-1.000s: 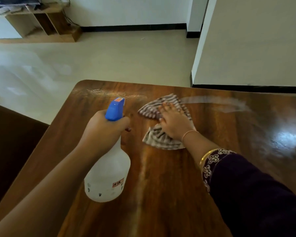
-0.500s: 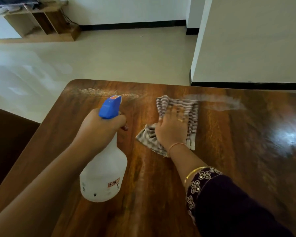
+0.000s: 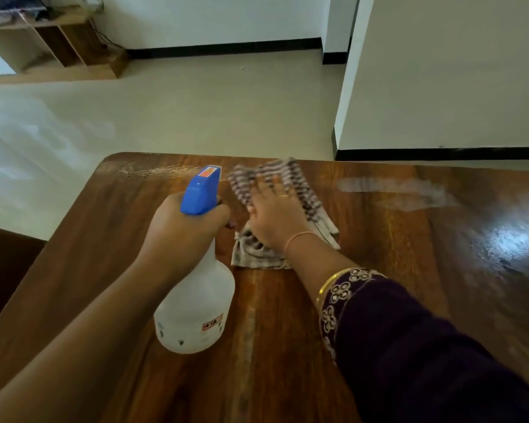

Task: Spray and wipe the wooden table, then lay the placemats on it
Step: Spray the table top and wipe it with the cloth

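From the head camera, looking down: my left hand (image 3: 184, 236) is curled round the neck of the spray bottle (image 3: 196, 306), just under its blue trigger head (image 3: 200, 190), and the white body stands on the wooden bench (image 3: 379, 270) near its left side. Just beside it, my right hand (image 3: 275, 218) lies flat with fingers spread, pressing the striped cloth (image 3: 307, 196) onto the bench close to the far edge. The cloth is bunched, part of it sticking out beyond my fingers and part under my wrist; it is blurred. A pale wet streak (image 3: 394, 190) lies on the wood to the right of the cloth, apart from it. My dark embroidered sleeve (image 3: 409, 346) covers the right forearm. Beyond the bench is the pale floor (image 3: 196, 111), with a wooden shelf unit (image 3: 58, 47) at far left
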Demonstrator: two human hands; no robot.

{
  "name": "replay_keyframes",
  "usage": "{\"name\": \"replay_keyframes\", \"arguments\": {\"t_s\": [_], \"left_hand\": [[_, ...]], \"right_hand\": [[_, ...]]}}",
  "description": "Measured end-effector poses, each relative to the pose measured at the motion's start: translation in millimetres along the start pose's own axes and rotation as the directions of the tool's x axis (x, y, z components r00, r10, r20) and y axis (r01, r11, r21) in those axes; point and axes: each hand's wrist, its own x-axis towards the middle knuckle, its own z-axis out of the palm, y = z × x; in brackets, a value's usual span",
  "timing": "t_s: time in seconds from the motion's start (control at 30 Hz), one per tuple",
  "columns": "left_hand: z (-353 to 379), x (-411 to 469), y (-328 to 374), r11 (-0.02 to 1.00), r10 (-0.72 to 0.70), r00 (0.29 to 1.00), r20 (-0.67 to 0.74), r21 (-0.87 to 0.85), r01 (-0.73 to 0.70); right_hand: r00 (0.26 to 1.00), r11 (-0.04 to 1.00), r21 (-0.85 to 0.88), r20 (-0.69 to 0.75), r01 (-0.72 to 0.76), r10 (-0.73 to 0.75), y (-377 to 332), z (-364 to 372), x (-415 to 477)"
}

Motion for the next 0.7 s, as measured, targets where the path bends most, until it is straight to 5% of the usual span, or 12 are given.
{"name": "replay_keyframes", "arguments": {"t_s": [0.13, 0.3, 0.5, 0.7], "left_hand": [[16, 2, 7, 1.000, 0.019, 0.999, 0.042, -0.012, -0.019], [30, 3, 14, 0.998, 0.058, 0.993, 0.103, 0.009, -0.059], [33, 1, 16, 0.994, 0.104, 0.988, 0.116, 0.008, -0.105], [30, 5, 14, 0.994, 0.111, 0.988, 0.109, 0.003, -0.112]], "right_hand": [[0.995, 0.997, 0.005, 0.061, 0.081, -0.081, 18, -5, 9], [0.978, 0.970, 0.129, -0.012, -0.205, 0.208, 87, -23, 4], [0.858, 0.861, 0.133, -0.095, -0.492, 0.505, 194, -44, -49], [0.832, 0.843, 0.086, -0.140, -0.530, 0.537, 173, -39, -52]]}}
